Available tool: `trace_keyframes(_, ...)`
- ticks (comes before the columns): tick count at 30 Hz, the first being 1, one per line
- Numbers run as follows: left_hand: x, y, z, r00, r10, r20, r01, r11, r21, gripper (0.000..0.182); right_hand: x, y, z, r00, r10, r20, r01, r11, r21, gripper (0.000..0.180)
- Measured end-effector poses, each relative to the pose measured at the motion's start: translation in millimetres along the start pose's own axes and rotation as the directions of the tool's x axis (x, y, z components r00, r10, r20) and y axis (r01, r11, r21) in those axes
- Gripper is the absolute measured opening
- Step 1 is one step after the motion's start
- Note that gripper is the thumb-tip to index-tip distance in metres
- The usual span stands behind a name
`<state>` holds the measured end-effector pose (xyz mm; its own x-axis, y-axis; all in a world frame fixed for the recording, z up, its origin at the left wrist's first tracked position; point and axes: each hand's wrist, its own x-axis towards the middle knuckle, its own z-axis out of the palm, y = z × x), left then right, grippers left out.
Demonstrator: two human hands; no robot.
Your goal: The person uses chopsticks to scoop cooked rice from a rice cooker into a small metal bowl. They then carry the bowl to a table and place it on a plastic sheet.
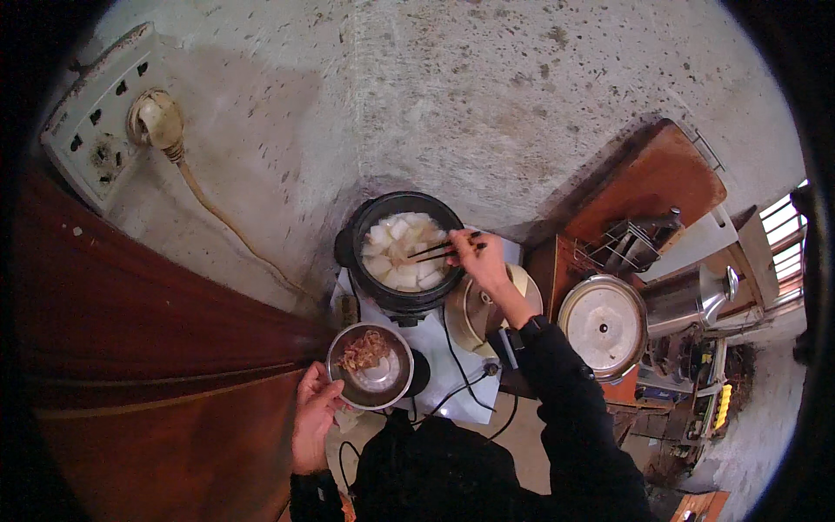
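A black electric pot point(407, 301) stands against the wall, filled with white chunks of food point(398, 245) in liquid. My right hand point(479, 258) grips black chopsticks point(434, 250), whose tips reach over or into the pot's contents; steam or blur hides exactly where they end. My left hand point(318, 398) holds the rim of a stainless steel bowl point(396, 395) below and left of the pot. Brownish shredded food point(364, 351), perhaps meat, lies in the bowl's upper left part. A round lid point(466, 313) lies partly under my right forearm.
Black cables point(463, 378) cross the white tabletop point(440, 352). At the right are a metal pressure-cooker lid point(603, 326), a wire rack point(623, 248), a cutting board point(659, 176) and a steel container point(678, 303). A plug point(156, 124) sits in a wall socket at upper left, beside dark red wood point(163, 280).
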<state>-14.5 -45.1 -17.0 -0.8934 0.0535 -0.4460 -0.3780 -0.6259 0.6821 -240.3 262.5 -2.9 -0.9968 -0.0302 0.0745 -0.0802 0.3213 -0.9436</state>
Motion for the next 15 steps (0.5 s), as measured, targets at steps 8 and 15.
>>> trace_keyframes(8,-9.8,-2.2,11.8,1.0,0.009,0.003,-0.009,1.0,0.013,0.018,-0.4,19.7,18.9,0.973,0.226,0.047,-0.231,0.964,0.136,0.033)
trace_keyframes(15,-39.6,-8.3,25.4,0.997,0.061,-0.042,-0.059,0.997,0.041,0.018,-10.9,-18.2,-2.4,0.986,-0.148,-0.076,0.14,0.985,-0.104,0.028)
